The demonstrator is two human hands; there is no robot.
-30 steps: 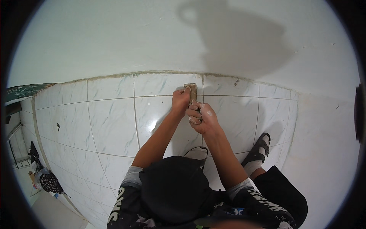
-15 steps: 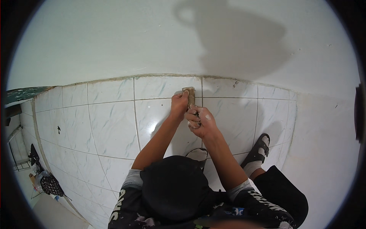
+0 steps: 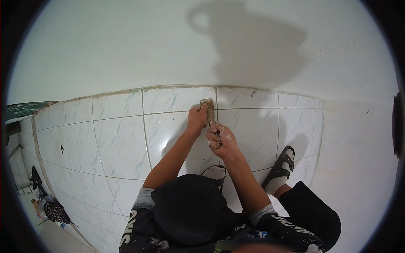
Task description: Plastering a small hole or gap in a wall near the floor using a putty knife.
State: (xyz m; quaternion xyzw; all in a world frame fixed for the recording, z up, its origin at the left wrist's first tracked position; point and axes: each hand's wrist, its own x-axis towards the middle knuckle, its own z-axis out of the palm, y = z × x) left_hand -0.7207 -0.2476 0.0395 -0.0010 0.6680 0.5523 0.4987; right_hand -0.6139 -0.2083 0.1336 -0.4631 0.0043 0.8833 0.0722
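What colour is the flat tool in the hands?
The flat tool is dull brown; head view shows it best.

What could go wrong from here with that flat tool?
The left hand has its thumb on the flat tool near its far edge; a slip might nick it. White residue on the right hand could make that grip less sure, or flake onto the tiles.

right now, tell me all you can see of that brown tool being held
The brown tool is flat and narrow, its squared end toward the wall, dull and stained, material unclear. The left hand holds it near that end, thumb on top; the right hand wraps the near end, mostly hiding it.
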